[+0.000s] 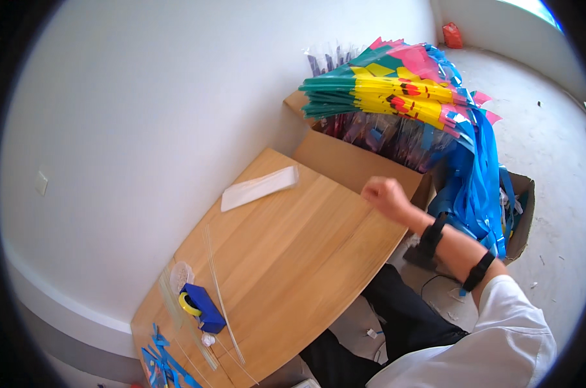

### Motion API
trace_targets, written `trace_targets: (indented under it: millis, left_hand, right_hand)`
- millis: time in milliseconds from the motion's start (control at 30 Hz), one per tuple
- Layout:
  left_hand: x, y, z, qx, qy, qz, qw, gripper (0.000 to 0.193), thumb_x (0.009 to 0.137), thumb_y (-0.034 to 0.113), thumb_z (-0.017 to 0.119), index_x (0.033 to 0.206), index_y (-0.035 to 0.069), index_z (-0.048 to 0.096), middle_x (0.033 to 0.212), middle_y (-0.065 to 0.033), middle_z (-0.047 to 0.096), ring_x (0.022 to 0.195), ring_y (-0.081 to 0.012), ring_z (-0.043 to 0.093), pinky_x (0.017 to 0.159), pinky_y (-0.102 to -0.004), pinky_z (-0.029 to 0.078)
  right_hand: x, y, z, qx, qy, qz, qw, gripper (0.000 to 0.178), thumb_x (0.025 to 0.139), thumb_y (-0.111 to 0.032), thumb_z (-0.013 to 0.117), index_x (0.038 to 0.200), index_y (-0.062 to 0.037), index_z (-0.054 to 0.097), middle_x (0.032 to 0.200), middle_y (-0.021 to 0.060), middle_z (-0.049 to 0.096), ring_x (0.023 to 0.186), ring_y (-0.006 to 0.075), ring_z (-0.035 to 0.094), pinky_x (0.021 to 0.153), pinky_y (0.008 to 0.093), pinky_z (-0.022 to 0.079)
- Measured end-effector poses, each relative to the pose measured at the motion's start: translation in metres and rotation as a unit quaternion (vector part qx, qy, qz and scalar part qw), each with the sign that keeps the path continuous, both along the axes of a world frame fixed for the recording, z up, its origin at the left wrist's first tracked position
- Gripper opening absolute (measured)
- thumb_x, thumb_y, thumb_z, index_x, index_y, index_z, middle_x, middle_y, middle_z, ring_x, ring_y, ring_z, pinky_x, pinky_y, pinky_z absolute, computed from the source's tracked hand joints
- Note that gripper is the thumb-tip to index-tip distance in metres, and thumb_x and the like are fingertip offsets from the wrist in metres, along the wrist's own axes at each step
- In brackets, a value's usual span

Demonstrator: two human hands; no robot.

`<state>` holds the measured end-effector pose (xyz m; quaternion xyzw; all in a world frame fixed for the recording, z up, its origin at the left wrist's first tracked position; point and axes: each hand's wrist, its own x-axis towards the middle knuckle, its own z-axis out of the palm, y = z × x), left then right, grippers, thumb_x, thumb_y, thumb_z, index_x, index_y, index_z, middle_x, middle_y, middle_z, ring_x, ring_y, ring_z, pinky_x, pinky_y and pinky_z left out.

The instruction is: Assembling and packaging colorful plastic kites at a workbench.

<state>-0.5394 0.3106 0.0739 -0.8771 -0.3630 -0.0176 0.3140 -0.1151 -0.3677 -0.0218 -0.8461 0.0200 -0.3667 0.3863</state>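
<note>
My right hand [386, 196] hovers near the far right edge of the wooden table [293, 246], its fingers curled closed. Whether anything is inside them is hidden. Two black straps band the bare forearm below a white sleeve [500, 336]. Beyond the hand, a thick bundle of folded green, yellow and pink sheets [386, 90] lies over an open cardboard box [357, 155]. Long blue strips [477, 187] hang down from the bundle's right end. On the table, left of the hand, rests a stack of white strips [260, 187]. My left hand is out of view.
A blue tape dispenser [205, 310] with a yellow roll stands near the table's left end. Thin clear rods [218, 284] and blue scraps [163, 359] lie around it. Another cardboard box [520, 220] sits on the floor at right. A wall [144, 129] borders the table's far side.
</note>
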Motion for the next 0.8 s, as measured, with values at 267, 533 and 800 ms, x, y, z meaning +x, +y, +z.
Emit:
trace_targets:
  millis: [267, 533, 800]
  left_hand:
    - [0.146, -0.087, -0.034, -0.170, -0.014, -0.308, 0.936, 0.025, 0.077, 0.028, 0.068, 0.094, 0.011, 0.073, 0.098, -0.0139, 0.069, 0.097, -0.0352, 0.063, 0.092, -0.0510, 0.045]
    - [0.221, -0.139, -0.052, -0.242, 0.055, -0.353, 0.902, 0.032, 0.072, 0.016, 0.074, 0.103, 0.007, 0.072, 0.108, -0.0179, 0.067, 0.105, -0.0383, 0.060, 0.092, -0.0452, 0.047]
    - [0.283, -0.192, -0.075, -0.324, 0.191, -0.337, 0.863, 0.032, 0.078, 0.015, 0.074, 0.108, 0.006, 0.069, 0.109, -0.0200, 0.066, 0.105, -0.0411, 0.059, 0.091, -0.0503, 0.047]
  right_hand:
    - [0.016, -0.197, 0.105, -0.163, -0.051, -0.414, 0.894, 0.018, 0.088, -0.025, 0.063, 0.089, -0.0081, 0.067, 0.096, 0.0127, 0.064, 0.100, 0.0334, 0.060, 0.084, 0.0451, 0.048]
    - [0.034, -0.269, 0.100, -0.275, 0.184, -0.394, 0.858, 0.016, 0.081, -0.017, 0.068, 0.095, -0.0137, 0.072, 0.108, 0.0067, 0.065, 0.115, 0.0267, 0.056, 0.094, 0.0427, 0.044]
    - [0.050, -0.294, 0.101, -0.260, 0.191, -0.324, 0.889, 0.035, 0.084, -0.036, 0.069, 0.111, -0.0126, 0.069, 0.116, 0.0065, 0.064, 0.120, 0.0256, 0.053, 0.099, 0.0492, 0.039]
